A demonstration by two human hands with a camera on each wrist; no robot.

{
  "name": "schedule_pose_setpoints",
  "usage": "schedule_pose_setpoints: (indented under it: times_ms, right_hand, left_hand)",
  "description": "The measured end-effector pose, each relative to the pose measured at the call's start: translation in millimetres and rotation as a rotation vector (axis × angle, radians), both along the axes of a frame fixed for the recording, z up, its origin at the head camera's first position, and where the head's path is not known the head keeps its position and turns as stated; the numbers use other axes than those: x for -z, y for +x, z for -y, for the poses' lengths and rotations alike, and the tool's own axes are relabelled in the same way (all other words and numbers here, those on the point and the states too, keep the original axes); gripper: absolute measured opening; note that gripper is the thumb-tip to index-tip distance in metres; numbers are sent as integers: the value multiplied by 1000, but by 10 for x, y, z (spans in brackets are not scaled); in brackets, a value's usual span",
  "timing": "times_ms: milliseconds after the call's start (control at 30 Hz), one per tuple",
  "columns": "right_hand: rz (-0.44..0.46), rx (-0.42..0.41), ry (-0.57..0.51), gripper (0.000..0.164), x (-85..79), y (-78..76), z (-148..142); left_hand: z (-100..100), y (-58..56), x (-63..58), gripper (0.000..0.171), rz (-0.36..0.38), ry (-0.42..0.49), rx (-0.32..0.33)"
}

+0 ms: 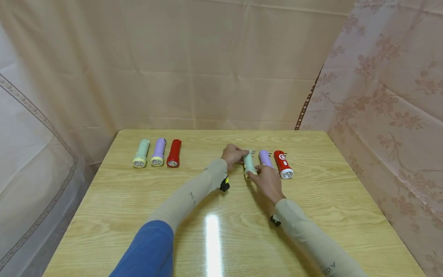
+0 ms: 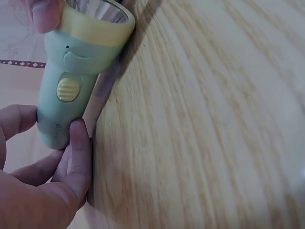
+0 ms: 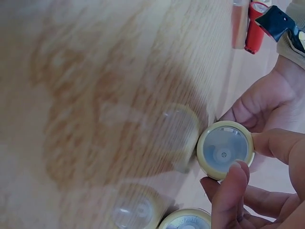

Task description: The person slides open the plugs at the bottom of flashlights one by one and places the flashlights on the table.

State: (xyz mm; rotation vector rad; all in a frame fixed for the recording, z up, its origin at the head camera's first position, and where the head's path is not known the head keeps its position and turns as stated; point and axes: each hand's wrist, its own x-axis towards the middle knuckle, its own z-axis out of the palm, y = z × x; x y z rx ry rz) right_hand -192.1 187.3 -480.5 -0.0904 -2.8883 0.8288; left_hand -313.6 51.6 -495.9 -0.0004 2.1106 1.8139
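Both hands are on a mint-green flashlight (image 1: 248,162) with a pale yellow head, lying right of the table's middle. My left hand (image 1: 233,154) pinches its tail end between thumb and fingers; the left wrist view shows its yellow ridged switch (image 2: 68,89) facing that camera. At the lens end, my right hand (image 1: 268,181) holds the yellow rim (image 3: 202,151) between thumb and finger. Just right of it lies a purple flashlight (image 1: 265,157), its head hidden behind the right hand. A red flashlight (image 1: 283,164) with a white rim lies beyond. Small prongs stick out near these tails.
Toward the table's back left, a green flashlight (image 1: 142,153), a purple flashlight (image 1: 159,151) and a red flashlight (image 1: 174,152) lie side by side, lenses toward me. The wooden table (image 1: 114,215) meets a beige curtain (image 1: 207,77) behind and a floral cloth (image 1: 384,115) at right.
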Motion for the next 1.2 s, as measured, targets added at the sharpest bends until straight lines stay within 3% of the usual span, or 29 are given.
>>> schedule_pose_setpoints:
  times_ms: [433,700,1200]
  right_hand:
    - [18,-11,10,42,-26,-9,-1]
    - [-5,-31,15,40,-13,-4,-7]
    - [13,-37,-2,40,-14,-6,-12]
  left_hand:
    - [-8,27,-24,25,-25,-54,52]
    - [0,90,-55,32,-44,-85,56]
    - [7,37,-7,33,-30,-114,79]
